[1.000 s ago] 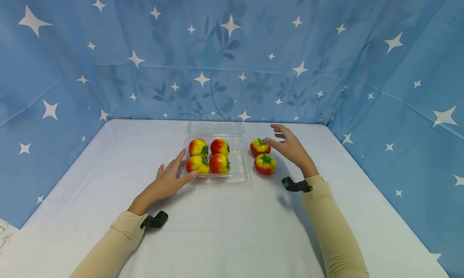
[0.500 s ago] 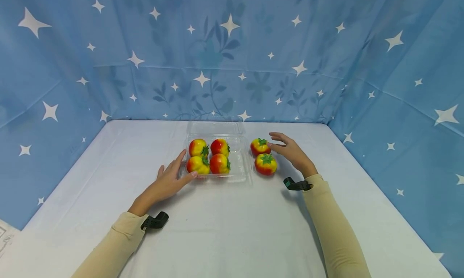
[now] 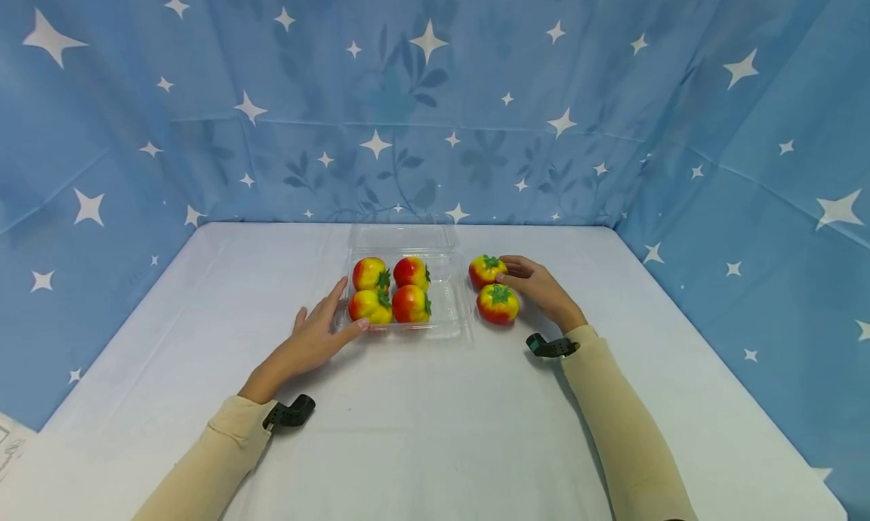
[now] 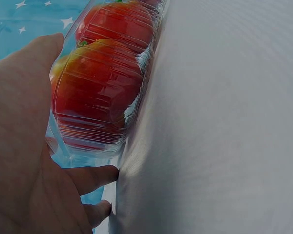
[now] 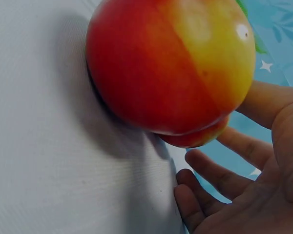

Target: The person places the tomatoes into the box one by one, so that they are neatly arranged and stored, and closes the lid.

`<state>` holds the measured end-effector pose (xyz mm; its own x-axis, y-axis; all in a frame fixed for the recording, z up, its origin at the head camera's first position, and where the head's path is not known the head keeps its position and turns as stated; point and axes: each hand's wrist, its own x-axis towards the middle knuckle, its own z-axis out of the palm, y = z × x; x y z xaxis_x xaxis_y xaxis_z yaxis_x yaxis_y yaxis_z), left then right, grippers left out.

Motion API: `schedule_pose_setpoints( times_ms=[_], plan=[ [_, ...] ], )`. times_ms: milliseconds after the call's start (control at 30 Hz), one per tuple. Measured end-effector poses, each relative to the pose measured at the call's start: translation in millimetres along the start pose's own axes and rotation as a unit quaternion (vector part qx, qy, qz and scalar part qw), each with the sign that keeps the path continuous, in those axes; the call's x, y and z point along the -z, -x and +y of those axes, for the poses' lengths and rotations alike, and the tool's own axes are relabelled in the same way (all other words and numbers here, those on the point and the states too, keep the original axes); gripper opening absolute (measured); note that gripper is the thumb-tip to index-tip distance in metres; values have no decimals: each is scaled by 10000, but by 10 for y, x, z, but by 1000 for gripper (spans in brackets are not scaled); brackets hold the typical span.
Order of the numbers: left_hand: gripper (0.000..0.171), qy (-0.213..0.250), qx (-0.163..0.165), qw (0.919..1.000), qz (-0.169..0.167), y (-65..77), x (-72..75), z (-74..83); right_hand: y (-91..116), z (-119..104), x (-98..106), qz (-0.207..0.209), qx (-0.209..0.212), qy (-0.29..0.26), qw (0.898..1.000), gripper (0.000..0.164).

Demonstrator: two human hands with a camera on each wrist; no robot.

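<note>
In the head view a clear plastic clamshell box (image 3: 445, 302) holds several red-and-yellow fruits (image 3: 411, 304) with green leafy tops, which look like tomatoes or persimmons. My left hand (image 3: 311, 345) rests spread at the box's left end, thumb at the front corner, fingers along the side; in the left wrist view the box wall (image 4: 95, 97) lies beside the thumb. Two similar fruits sit right of the box, a back fruit (image 3: 483, 273) and a front fruit (image 3: 498, 307). My right hand (image 3: 546, 293) is low, its thumb and fingertips right at the back fruit's right side, fingers loosely bent.
The box's raised clear lid (image 3: 402, 238) stretches back towards the table's far edge. Bare box floor shows in its right part. A white cloth (image 3: 421, 430) covers the table, and a blue star-patterned curtain (image 3: 313, 75) closes in the back and sides.
My right hand has come down beside the back fruit, its fingertips now at the fruit's right side. The left hand, box and fruits hold their places.
</note>
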<state>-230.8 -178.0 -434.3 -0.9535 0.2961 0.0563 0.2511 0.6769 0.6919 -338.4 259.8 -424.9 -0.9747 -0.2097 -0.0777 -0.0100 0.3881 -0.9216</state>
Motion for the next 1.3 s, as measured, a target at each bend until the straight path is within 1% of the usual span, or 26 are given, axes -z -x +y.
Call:
schedule_pose_setpoints(
  times_ms=[133,400,633,867,967,1067,1167,1200,1300],
  plan=[
    [98,13,-8,10000,2,-5,4,4,-7,-12,-17,122,-149,-52,9998,59],
    [98,27,-16,10000,-16,0,3,2,-22,-10,-39,443,-283,134,9985,57],
    [97,34,-48,10000,-13,7,9,6,-14,-8,-52,648,-257,16,9976,52],
    [96,42,-47,10000,-5,9,9,9,2,-1,-25,731,-228,-229,9968,56],
    [97,30,-68,10000,6,7,5,4,12,-17,4,788,-278,-617,9946,56],
    [96,-12,-102,9999,29,7,0,-2,25,-45,33,917,-348,-1304,9866,56],
    [95,-41,-131,9999,54,13,-2,0,50,-80,66,994,-255,-2111,9721,57],
    [95,-40,-137,9999,57,16,-2,3,55,-89,82,977,-176,-2399,9657,57],
    [96,-22,-138,9999,63,20,-3,5,83,-130,128,846,47,-2995,9503,61]
  ],
)
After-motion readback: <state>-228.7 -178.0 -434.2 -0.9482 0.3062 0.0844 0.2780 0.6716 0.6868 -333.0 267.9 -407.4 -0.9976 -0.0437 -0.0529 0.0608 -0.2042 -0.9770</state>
